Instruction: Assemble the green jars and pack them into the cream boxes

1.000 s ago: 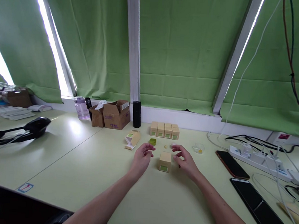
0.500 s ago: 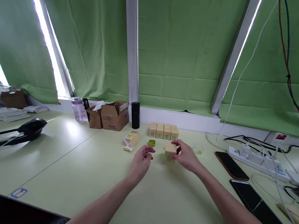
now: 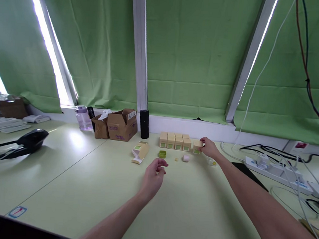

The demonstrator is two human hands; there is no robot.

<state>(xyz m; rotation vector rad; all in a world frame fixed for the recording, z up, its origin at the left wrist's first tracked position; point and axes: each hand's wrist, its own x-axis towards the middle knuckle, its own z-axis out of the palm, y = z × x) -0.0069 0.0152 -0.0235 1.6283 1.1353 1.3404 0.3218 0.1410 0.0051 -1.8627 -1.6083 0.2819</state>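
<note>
At the back of the table my right hand (image 3: 209, 147) grips a small tan cardboard box (image 3: 197, 147) with a green label. The box stands just right of a row of several matching boxes (image 3: 174, 141), with a narrow gap between. My left hand (image 3: 154, 174) hovers over the table, fingers loosely bent and apart, holding nothing. Beyond it lie a small olive-green tray-like piece (image 3: 162, 154), a tiny yellowish piece (image 3: 176, 159) and a small pale pink cylinder (image 3: 185, 158). An opened tan box (image 3: 140, 152) rests on its side to the left.
Near my right wrist sits a clear plastic piece with a yellow bit (image 3: 211, 162). A power strip (image 3: 278, 175) with cables and a black phone (image 3: 250, 175) are on the right. A black cylinder (image 3: 144, 124), brown cartons (image 3: 122, 125) and a lilac bottle (image 3: 83, 118) stand at the back left.
My right hand has carried the box back and right, beside the row. The pink cylinder and tiny yellowish piece now show where the box was. My left hand has barely moved.
</note>
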